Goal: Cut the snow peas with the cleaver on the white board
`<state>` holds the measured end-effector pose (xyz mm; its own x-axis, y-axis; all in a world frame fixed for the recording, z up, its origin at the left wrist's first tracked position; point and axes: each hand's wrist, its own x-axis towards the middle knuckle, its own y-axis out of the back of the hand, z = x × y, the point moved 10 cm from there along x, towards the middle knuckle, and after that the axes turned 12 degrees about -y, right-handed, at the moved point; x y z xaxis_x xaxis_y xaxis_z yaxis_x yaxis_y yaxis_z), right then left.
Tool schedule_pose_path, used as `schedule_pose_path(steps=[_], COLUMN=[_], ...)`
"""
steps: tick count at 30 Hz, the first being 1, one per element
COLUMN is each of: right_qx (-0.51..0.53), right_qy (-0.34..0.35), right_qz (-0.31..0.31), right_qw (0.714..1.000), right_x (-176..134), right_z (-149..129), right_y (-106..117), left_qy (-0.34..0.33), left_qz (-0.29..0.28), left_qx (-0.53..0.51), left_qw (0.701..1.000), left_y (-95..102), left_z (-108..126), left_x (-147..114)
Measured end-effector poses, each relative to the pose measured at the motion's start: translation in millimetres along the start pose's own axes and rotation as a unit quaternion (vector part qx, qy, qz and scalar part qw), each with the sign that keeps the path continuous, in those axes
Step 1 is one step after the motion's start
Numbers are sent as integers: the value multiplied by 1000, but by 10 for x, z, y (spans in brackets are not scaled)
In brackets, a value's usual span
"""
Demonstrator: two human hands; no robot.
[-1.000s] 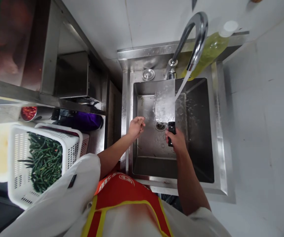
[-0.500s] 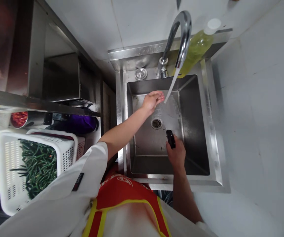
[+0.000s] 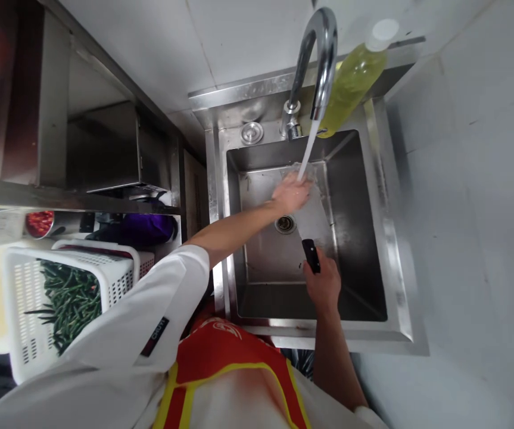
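My right hand (image 3: 323,283) is closed around the black handle of a kitchen knife (image 3: 311,256) low in the sink. Its broad, shiny blade (image 3: 319,211) points away from me, wet and hard to tell from the steel beneath. My left hand (image 3: 291,192) lies over the far part of the blade, palm down with its fingers stretched out. Water from the curved faucet (image 3: 325,59) runs down onto that hand. The stainless sink (image 3: 359,238) surrounds both hands, and its drain (image 3: 285,224) shows just below my left wrist.
Behind the sink's right corner stands a bottle of yellow-green liquid (image 3: 350,83). A round metal drain cover (image 3: 252,133) rests on the back ledge. To the left are a steel shelf unit (image 3: 105,149), a white basket (image 3: 22,322) of green chilies and a container of chopped red peppers (image 3: 40,223).
My left hand has moved right and slightly down, from beside the water stream to under it, and has turned palm down onto the blade. My right hand keeps its hold on the knife.
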<state>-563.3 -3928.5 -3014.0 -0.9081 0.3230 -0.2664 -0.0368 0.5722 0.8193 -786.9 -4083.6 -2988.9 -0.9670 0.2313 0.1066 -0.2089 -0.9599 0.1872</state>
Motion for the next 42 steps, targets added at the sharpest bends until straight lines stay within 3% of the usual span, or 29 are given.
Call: schedule_pose_path(steps=[3,5,10,13,19,23,29,36,39,42], right_qx=[3,-1,9,36,66,49,5,6,20,36], right_qy=[1,0,8,14,19,23,35,44,28,-8], right_qz=[6,5,-15,-30,-60,-55,-54,-55,-71,-85], right_qw=[1000,1000,1000,999,996,997,998,998,997,996], right_x=[98,140,73,-66,-325,-305,-101,-80,-107,-105], right_z=[-33,-60,-81,-10,185,180,11,-2,63,159], right_y=[26,23,-83,-179,-332,-282,-124,-165,-231,-275], left_qy=[-7,14,54,68,170,103,81,127,118,115], left_qz=[40,61,21,33,33,30,73,59,42,62], left_qx=[-7,29,80,115,77,70,77,119,152,159], left_qw=[999,998,995,990,982,992,991,983,980,979], left_y=[86,136,111,169,203,292,586,626,566,622], left_z=[3,-46,-109,-40,-59,61,-4,-3,-15,-98], left_x=[-207,-192,241,453,462,449,300,163,-34,-366])
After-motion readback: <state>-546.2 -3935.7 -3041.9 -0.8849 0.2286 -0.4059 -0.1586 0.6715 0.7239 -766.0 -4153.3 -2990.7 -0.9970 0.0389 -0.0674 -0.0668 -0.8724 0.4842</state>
